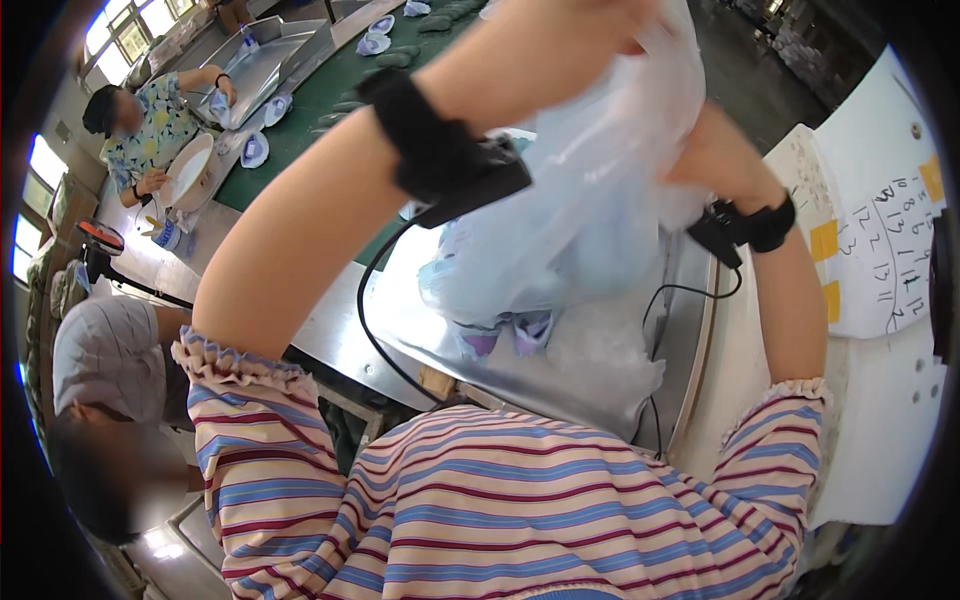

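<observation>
A large translucent plastic bag (590, 190) hangs in front of me, with pale blue things showing dimly through it. My left hand (622, 28) is raised high at the bag's upper end, closed on the plastic; motion blurs its fingers. On the bag's right side, my right hand (697, 152) grips the film, its fingertips partly hidden by the folds. Just below the bag, small purple-and-white cupped pieces (532, 332) lie on a metal work surface (350, 345). Crumpled clear plastic (610, 375) rests to their right.
At the far left a person (160, 125) handles pieces over a white basin (190, 172). Another person (110, 370) bends nearby. A green table (300, 150) carries several pieces and dark grey items. A white board (870, 220) with handwriting stands at my right. Cables (365, 300) hang from both wrist devices.
</observation>
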Tool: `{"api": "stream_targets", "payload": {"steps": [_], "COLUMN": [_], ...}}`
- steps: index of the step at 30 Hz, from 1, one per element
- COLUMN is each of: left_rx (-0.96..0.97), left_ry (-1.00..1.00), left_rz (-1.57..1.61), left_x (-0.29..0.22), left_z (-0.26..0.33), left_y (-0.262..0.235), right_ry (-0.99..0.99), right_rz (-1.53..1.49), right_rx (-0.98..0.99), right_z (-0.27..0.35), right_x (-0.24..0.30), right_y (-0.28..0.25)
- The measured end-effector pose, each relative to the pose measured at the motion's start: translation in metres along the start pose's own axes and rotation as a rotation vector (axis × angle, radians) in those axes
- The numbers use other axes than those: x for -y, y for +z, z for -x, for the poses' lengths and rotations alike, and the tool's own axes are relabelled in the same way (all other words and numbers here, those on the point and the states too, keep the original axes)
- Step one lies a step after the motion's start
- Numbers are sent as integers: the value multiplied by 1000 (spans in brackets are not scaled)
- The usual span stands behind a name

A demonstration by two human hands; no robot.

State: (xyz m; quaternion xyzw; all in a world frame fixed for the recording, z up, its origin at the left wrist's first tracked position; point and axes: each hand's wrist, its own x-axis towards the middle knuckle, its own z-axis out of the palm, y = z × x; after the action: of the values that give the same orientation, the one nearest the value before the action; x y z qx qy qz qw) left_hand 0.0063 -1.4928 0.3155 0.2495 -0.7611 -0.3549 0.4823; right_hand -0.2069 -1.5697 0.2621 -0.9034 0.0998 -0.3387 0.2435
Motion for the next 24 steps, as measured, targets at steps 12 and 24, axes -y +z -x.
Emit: {"api": "stream_targets", "payload": {"steps": [12,24], "left_rx": [-80,-759], "left_ry": [-662,-1161], "left_rz": [-703,-1028], "left_x": [220,396], "left_z": [222,305], "left_y": [-92,-111], "right_ry": [954,1048], "right_rz": [-47,1265], "right_rx": [-481,-614], "right_z": [126,167], "right_x": [-151,-228], "right_y": [-132,-248]}}
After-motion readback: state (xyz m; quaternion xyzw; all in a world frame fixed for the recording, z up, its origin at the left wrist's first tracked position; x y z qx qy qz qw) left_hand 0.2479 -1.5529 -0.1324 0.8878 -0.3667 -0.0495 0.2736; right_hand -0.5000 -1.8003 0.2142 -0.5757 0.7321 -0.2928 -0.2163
